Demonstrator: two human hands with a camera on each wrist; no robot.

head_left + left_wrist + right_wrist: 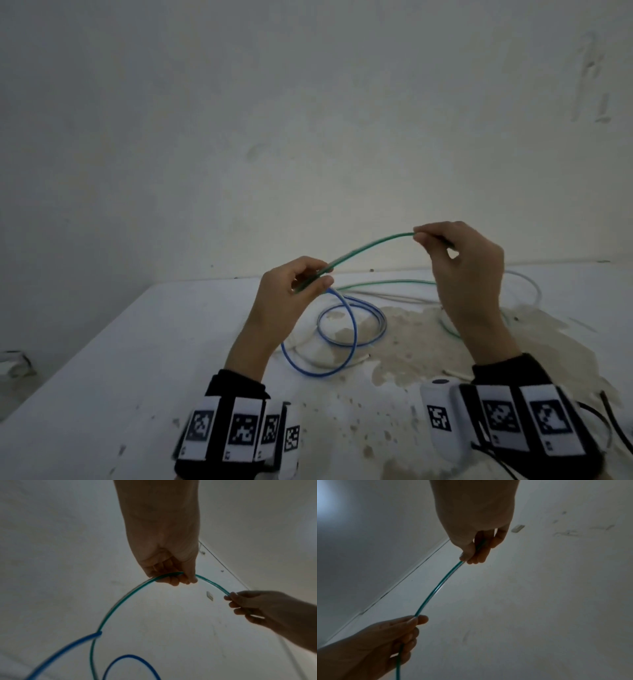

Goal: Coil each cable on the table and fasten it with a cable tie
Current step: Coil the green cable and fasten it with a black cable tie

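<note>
A thin green cable (370, 244) arcs in the air between both hands above the white table (120, 342). My left hand (308, 279) pinches it at the lower left; my right hand (442, 241) pinches it higher, to the right. In the left wrist view the green cable (120, 604) runs from my left hand (176, 578) to my right hand (240, 601). The right wrist view shows the same green cable (435, 591) between my right hand (471, 557) and left hand (409, 624). More green cable lies on the table behind. A blue cable (349, 329) lies looped under my left hand.
White cables (527, 284) lie at the back right beside a brownish stain (411, 335). Two pale cable ties (455, 374) lie near the stain. Dark cords (613, 425) run off the near right corner. A wall stands close behind the table.
</note>
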